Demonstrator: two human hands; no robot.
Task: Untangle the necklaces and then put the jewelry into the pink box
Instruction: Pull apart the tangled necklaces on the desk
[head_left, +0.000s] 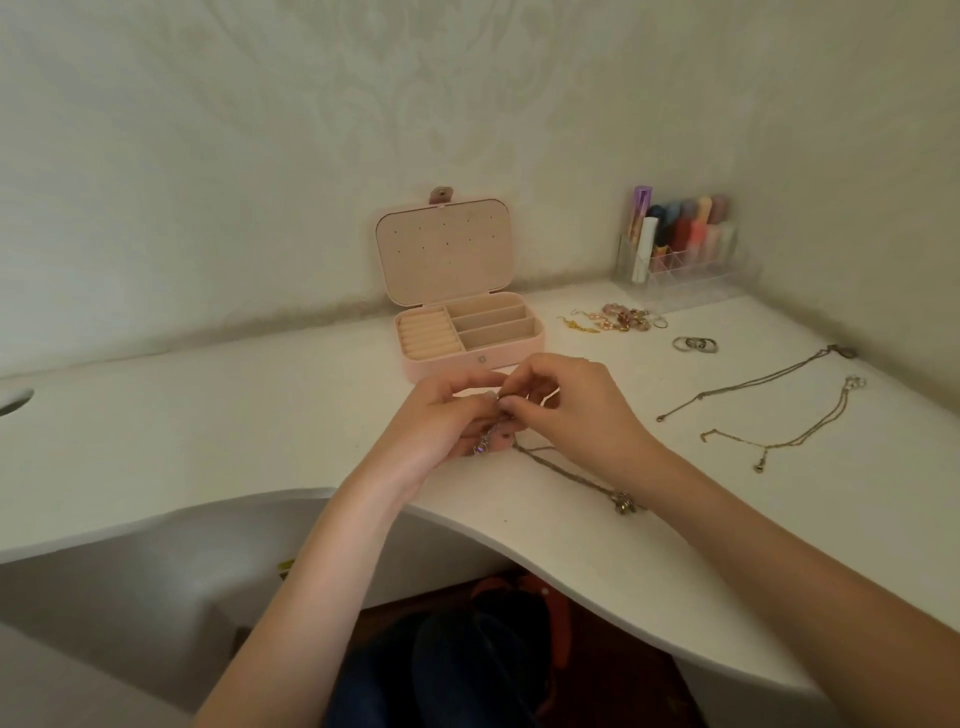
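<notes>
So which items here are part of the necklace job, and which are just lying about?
Job: hands, left and right, pinching the tangled necklace; pink box; two laid-out necklaces; earrings; rings.
Lying about: clear organizer of cosmetics.

Curled fingers of the left hand (441, 415) and right hand (563, 410) hide the knot in the tangled necklace (566, 475). At two o'clock, earrings (618, 319) blur together. Both forearms run off the bottom edge.
</notes>
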